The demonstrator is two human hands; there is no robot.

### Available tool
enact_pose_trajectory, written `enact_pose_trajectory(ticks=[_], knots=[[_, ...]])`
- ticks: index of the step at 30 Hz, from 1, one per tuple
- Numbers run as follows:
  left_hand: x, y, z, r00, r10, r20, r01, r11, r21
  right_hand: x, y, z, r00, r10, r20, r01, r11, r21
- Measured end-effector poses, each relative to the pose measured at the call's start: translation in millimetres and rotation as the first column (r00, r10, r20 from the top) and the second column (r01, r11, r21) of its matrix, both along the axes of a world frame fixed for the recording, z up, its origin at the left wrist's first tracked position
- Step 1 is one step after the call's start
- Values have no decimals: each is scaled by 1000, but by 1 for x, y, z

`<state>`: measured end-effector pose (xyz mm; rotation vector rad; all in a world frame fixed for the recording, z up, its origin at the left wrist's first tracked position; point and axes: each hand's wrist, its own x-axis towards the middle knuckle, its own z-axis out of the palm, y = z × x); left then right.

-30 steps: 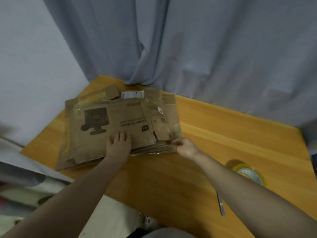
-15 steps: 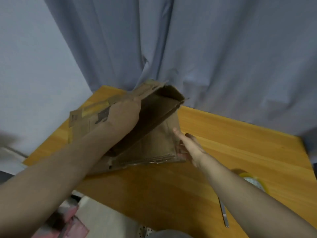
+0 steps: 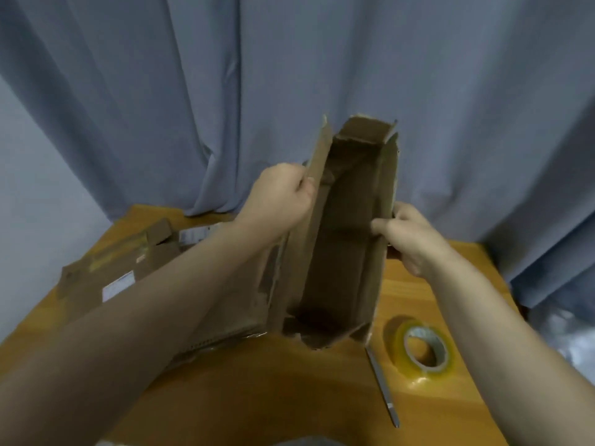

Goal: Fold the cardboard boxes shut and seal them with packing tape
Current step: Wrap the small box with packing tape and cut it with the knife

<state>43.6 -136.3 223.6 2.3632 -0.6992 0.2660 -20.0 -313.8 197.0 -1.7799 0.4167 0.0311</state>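
Holding a brown cardboard box (image 3: pixel 341 252) open above the wooden tabletop (image 3: pixel 257 381), left hand (image 3: pixel 280 201) pinching its 9 o'clock wall, right hand (image 3: pixel 409 233) pinching the 3 o'clock wall. Clear yellowish tape roll (image 3: pixel 421 349) lying at 4 o'clock.

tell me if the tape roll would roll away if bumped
Probably not: the tape roll lies flat on the table, hole up, so it should slide rather than roll. It looks light, so a nudge would likely shift it.

**Room and Backdrop**

You face a grey-blue curtain (image 3: pixel 322 75) hanging in vertical folds behind the wooden desk (image 3: pixel 273 391). Its hem meets the desk's far edge. Your desk's orange-brown surface shows visible grain. Lighting is dim and even.
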Motion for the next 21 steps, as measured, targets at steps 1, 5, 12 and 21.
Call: enact_pose_trajectory(ticks=[1, 5, 12, 21], knots=[[-1, -7, -3, 998, -8, -60, 6, 999, -41, -4, -9, 1, 1000, -5, -12, 4, 997, -78], [-6, -22, -26, 972, -56, -230, 61, 998, 14, -18, -31, -5, 994, -21, -106, -9, 962, -272], [-18, -16, -65, 919, -1, -394, 76, 981, 177, -32, -17, -46, 935, 42, -352, -164, 931, -325], [-27, 0, -116, 853, 60, -519, 16, 990, 140, -29, 3, -73, 880, 106, -462, -350, 802, -483]])
